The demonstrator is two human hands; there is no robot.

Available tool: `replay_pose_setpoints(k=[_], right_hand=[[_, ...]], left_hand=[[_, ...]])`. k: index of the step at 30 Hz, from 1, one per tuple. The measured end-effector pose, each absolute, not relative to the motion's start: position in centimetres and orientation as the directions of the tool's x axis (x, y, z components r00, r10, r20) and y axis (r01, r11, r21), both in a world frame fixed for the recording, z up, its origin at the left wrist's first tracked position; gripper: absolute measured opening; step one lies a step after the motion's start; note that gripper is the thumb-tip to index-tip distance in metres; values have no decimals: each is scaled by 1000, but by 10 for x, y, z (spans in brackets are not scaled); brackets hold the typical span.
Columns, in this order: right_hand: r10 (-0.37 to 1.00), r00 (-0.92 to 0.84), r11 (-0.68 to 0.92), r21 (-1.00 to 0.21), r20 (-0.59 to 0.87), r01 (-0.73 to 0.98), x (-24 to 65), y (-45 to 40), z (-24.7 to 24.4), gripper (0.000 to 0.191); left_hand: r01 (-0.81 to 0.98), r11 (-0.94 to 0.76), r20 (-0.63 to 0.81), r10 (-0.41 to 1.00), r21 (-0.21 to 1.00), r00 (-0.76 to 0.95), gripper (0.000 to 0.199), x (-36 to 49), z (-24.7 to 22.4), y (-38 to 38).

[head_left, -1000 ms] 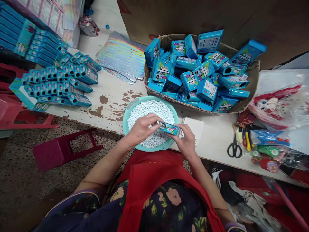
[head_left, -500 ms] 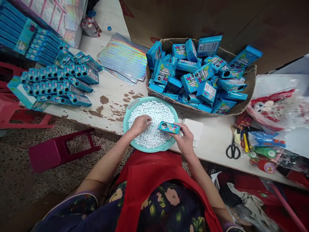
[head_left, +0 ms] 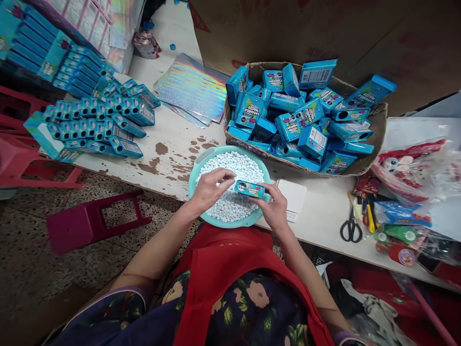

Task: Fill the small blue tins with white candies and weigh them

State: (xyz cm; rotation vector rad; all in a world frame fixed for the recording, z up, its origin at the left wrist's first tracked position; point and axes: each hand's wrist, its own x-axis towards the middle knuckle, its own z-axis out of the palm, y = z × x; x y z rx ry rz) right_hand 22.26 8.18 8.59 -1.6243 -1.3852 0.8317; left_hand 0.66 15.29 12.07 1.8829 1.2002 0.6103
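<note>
My right hand [head_left: 275,205] holds a small blue candy box [head_left: 253,189] by its right end, fingers and thumb on its edges. White pieces show at the round hole near the box's left end. Beside that end is my left hand [head_left: 209,191], thumb and fingertips drawn together; whatever they pinch is too small to make out. Both hands are over a mint-green basin [head_left: 193,179] filled with small white candies [head_left: 232,207]. The basin sits at the table's front edge, against the red apron [head_left: 230,245].
A cardboard box [head_left: 380,132] heaped with blue candy boxes stands behind the basin. Blue boxes in rows [head_left: 97,117] and silvery sheets [head_left: 194,89] lie left. To the right are a white scale [head_left: 293,197], scissors [head_left: 350,228] and plastic bags [head_left: 406,168]. A magenta stool [head_left: 79,223] is on the floor.
My left hand has risen from over the candies to the holed end of the box. My right hand still holds the box in nearly the same place. The view has shifted slightly.
</note>
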Motion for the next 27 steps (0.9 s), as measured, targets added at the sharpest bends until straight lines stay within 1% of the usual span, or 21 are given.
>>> replay_pose_setpoints(k=[2,4,5,6,7,8,9,10,11,12,14,15,16,17,19,20,21,22,24,25,27], right_hand=[[979,206,-90,-916,-8,391,220,82,83,38],[980,198,-95,-927,-23,363,214,82,81,38],[986,165,-82,-933,-24,351,210,82,82,36],[993,119,-62,-941,-23,332,207,84,83,35],[998,68,-38,-952,-18,304,206,87,85,36],[1000,23,-13,-961,-7,275,207,92,89,40],[1000,7,15,-966,17,260,213,100,93,47],[998,29,43,-961,53,274,222,110,96,54],[992,77,71,-943,102,325,234,123,100,61],[975,155,82,-905,160,418,248,138,102,64],[913,299,13,-754,276,656,276,174,103,57],[902,315,-47,-656,297,754,288,194,101,54],[916,296,-104,-554,270,826,296,213,98,55],[941,264,-143,-456,212,878,301,231,95,60],[976,205,-177,-282,72,943,303,263,88,71],[982,189,-183,-215,9,959,301,275,87,73],[981,189,-193,-170,-41,966,298,284,87,70],[977,198,-208,-149,-76,967,297,291,90,64],[968,223,-239,-146,-118,960,299,295,101,51],[964,236,-254,-158,-124,954,302,292,108,48],[962,257,-273,-236,-96,933,311,276,120,49]], left_hand=[[578,-259,-40,891,774,453,34,1,117,152],[569,-363,-20,831,738,556,52,1,120,149],[543,-410,-8,793,733,609,53,2,122,147],[515,-447,2,757,731,653,50,3,126,146],[499,-468,15,741,729,672,45,3,130,145],[505,-470,34,755,724,655,41,0,133,145],[537,-447,56,803,715,594,38,-5,135,147],[592,-396,83,871,702,484,38,-14,135,151],[660,-315,113,937,682,330,40,-25,132,158],[725,-206,141,979,657,150,43,-40,127,167],[806,60,160,969,588,-189,49,-72,109,190],[816,178,137,945,550,-298,50,-87,96,204],[803,282,83,922,525,-378,50,-101,82,219],[781,367,24,899,504,-438,50,-113,67,233],[758,434,-36,877,487,-479,48,-130,40,260],[752,448,-52,872,483,-486,47,-136,29,271],[751,453,-60,871,480,-487,46,-140,21,280],[751,459,-67,870,474,-489,46,-144,15,286],[762,455,-61,873,461,-484,47,-146,13,289],[780,420,-21,885,463,-465,49,-144,15,285],[822,279,115,917,496,-381,50,-130,23,265]])
